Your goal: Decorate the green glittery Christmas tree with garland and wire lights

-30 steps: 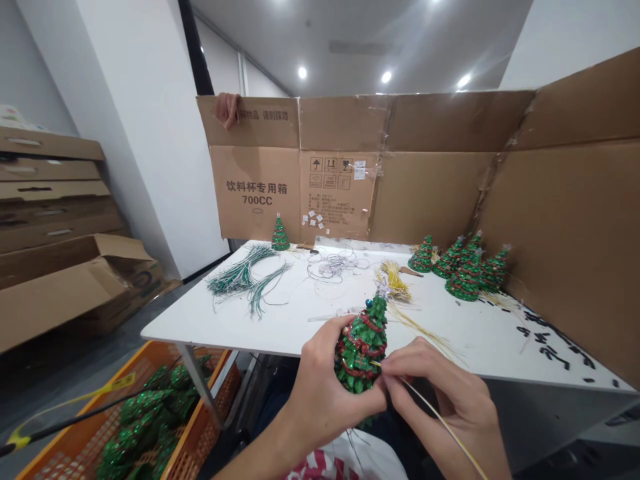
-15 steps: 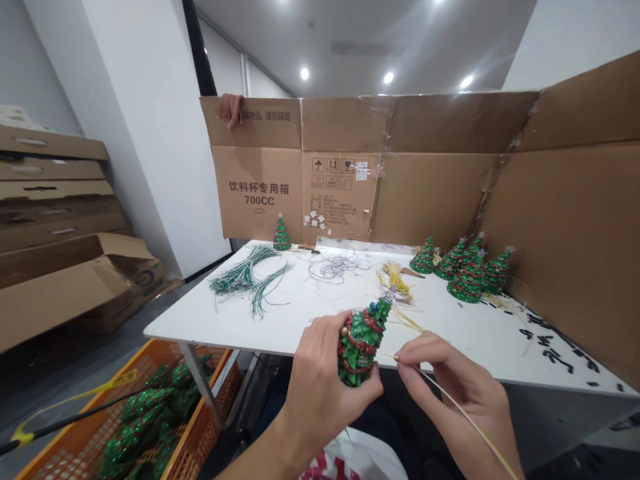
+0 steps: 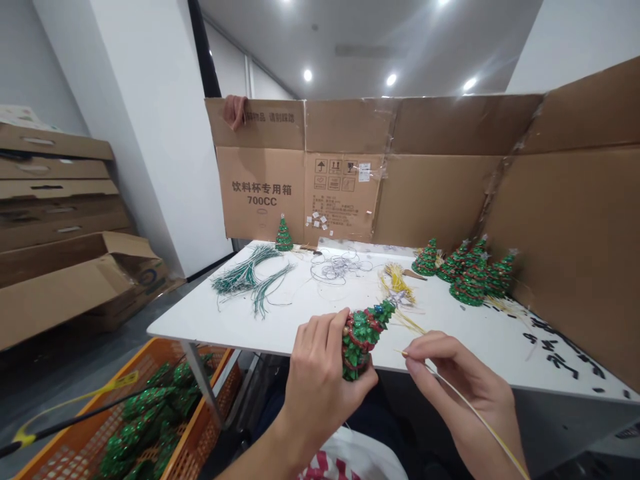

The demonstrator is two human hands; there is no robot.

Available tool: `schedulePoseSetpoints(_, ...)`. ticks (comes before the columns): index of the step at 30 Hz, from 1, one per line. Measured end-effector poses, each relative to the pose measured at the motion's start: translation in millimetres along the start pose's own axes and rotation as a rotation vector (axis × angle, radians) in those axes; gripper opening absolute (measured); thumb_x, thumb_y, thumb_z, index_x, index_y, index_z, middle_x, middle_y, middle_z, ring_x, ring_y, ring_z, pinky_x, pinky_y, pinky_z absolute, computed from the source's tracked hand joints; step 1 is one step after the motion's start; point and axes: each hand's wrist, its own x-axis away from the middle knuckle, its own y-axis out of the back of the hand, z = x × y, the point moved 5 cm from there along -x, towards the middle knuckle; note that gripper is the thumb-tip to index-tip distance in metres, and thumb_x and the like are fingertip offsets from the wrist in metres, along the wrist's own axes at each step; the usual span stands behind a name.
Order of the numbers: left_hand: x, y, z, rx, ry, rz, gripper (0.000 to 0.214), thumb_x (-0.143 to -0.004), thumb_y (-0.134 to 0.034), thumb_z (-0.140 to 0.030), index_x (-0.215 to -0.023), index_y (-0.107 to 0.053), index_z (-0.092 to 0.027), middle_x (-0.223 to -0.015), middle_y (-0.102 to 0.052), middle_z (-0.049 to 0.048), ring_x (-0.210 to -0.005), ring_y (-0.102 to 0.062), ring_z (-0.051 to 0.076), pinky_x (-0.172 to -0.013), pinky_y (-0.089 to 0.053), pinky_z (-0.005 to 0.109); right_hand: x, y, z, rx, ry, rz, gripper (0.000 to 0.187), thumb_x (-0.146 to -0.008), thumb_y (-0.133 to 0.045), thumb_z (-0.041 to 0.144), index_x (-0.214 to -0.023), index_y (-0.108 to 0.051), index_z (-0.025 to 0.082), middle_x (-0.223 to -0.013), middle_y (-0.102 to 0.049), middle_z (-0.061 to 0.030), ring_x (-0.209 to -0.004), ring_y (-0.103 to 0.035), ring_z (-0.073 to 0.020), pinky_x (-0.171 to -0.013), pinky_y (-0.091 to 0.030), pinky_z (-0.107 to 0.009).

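Right-hand fingers (image 3: 434, 343) pinch a thin yellow strand (image 3: 479, 418), now clear of the green, red-garlanded, cone-shaped tree (image 3: 363, 330) my left hand (image 3: 319, 363) clasps. Contact seems paused.

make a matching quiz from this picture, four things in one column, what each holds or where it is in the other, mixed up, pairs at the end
1. left hand
2. right hand
3. cloth
4. crate

A. hangs over the top edge of the cardboard
B. pinches a yellowish strand
C. orange, beside a table leg
D. holds a tilted tree

Pairs: 1-D, 2-B, 3-A, 4-C
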Motion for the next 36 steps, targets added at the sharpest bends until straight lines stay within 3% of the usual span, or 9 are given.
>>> schedulePoseSetpoints(9, -2, -3.0, 4, 0.323, 0.158, 0.071, 0.06, -0.074, -0.08, -0.017, -0.131, -0.062, -0.021, -0.112, -0.075, 0.0077, -0.102, -0.074, 0.03, -0.091, -0.06, 0.043, 1, 5, -7, 0.032, -0.036, -0.098, 0.007, -0.097, -0.082, 0.03, -0.093, -0.077, 0.028, -0.095, -0.075, -0.0024, -0.096, -0.07, -0.0188, -0.085, -0.059, -0.021)
schedulePoseSetpoints(13, -5, -0.6, 7, 0.509, 0.33, 0.167, 0.057, -0.069, -0.084, -0.021, -0.124, -0.067, -0.021, -0.111, -0.079, 0.0061, -0.098, -0.076, 0.028, -0.093, -0.06, 0.04, 1, 5, -8, 0.015, -0.047, -0.092, 0.006, -0.097, -0.081, 0.031, -0.094, -0.077, 0.028, -0.096, -0.075, -0.0023, -0.098, -0.07, -0.0185, -0.086, -0.058, -0.021)
schedulePoseSetpoints(17, -6, -3.1, 12, 0.798, 0.507, 0.286, 0.047, -0.075, -0.085, -0.027, -0.118, -0.069, -0.022, -0.098, -0.079, 0.0001, -0.089, -0.073, 0.023, -0.087, -0.059, 0.033, 3, 1, -13, -0.02, -0.051, -0.139, 0.005, -0.097, -0.082, 0.03, -0.096, -0.078, 0.027, -0.097, -0.074, -0.0025, -0.098, -0.068, -0.0183, -0.085, -0.057, -0.023)
schedulePoseSetpoints(21, 1, -8.5, 17, 1.048, 0.634, 0.269, 0.05, -0.077, -0.091, -0.038, -0.12, -0.072, -0.02, -0.106, -0.081, 0.0035, -0.098, -0.075, 0.026, -0.092, -0.061, 0.035, 9, -11, -20, -0.136, -0.06, -0.266, 0.005, -0.099, -0.079, 0.028, -0.101, -0.075, 0.026, -0.102, -0.072, -0.003, -0.096, -0.067, -0.0181, -0.082, -0.054, -0.026)
schedulePoseSetpoints(26, 27, -24.6, 21, 1.444, 0.977, 0.16, 0.075, -0.072, -0.097, -0.051, -0.133, -0.068, -0.018, -0.125, -0.081, 0.0155, -0.115, -0.078, 0.04, -0.101, -0.063, 0.05, 20, -27, -12, -0.179, 0.107, -0.361, 0.006, -0.101, -0.074, 0.019, -0.103, -0.071, 0.024, -0.1, -0.07, -0.0045, -0.097, -0.066, -0.0206, -0.079, -0.051, -0.03)
schedulePoseSetpoints(28, 30, -28.5, 17, 1.582, 0.971, 0.165, 0.08, -0.073, -0.096, -0.053, -0.138, -0.065, -0.018, -0.126, -0.081, 0.0181, -0.116, -0.078, 0.043, -0.103, -0.063, 0.056, 23, -29, -7, -0.162, 0.143, -0.363, 0.007, -0.101, -0.072, 0.017, -0.104, -0.071, 0.024, -0.101, -0.07, -0.005, -0.097, -0.066, -0.0211, -0.08, -0.051, -0.032)
schedulePoseSetpoints(33, 25, -28.3, -2, 1.713, 0.707, 0.325, 0.069, -0.083, -0.091, -0.052, -0.137, -0.061, -0.022, -0.133, -0.078, 0.0174, -0.124, -0.076, 0.041, -0.111, -0.058, 0.057, 25, -22, 0, -0.237, 0.163, -0.269, 0.012, -0.104, -0.066, 0.013, -0.105, -0.07, 0.025, -0.097, -0.069, -0.0045, -0.096, -0.066, -0.0216, -0.082, -0.053, -0.035)
schedulePoseSetpoints(36, 24, -30.4, -6, 1.779, 0.639, 0.391, 0.066, -0.088, -0.088, -0.052, -0.14, -0.058, -0.026, -0.137, -0.077, 0.0154, -0.128, -0.074, 0.039, -0.113, -0.055, 0.057, 23, -20, 3, -0.261, 0.149, -0.204, 0.012, -0.104, -0.066, 0.014, -0.103, -0.069, 0.025, -0.097, -0.068, -0.0044, -0.097, -0.067, -0.0224, -0.086, -0.055, -0.038)
